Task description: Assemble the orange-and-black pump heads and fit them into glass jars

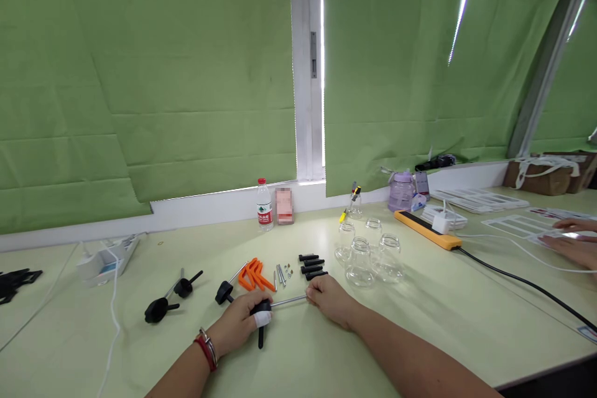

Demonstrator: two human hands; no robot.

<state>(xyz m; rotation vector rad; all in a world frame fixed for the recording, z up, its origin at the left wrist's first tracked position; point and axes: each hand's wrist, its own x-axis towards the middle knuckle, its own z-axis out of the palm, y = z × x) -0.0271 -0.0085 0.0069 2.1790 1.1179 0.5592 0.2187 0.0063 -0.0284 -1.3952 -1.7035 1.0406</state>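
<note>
My left hand (245, 322), with white tape on one finger, grips a black cap (260, 328) that has a narrow arm sticking out toward me. A thin metal rod (289, 301) runs from the cap to the right. My right hand (329, 300) pinches the far end of that rod, its fingertips closed. Just beyond my hands lie orange angled levers (254, 275), small metal pins (280, 275) and several black spring-bearing pieces (311, 264). A similar black cap (224, 292) with a rod rests beside the levers. Two more black caps (157, 310) lie to the left.
Several clear glass jars (360, 264) stand at right, near an orange power strip (426, 230) with cables. A water bottle (264, 205) and purple jug (401, 191) are behind. At left lies a white power strip (105, 261). Another person's hands (573, 242) are far right.
</note>
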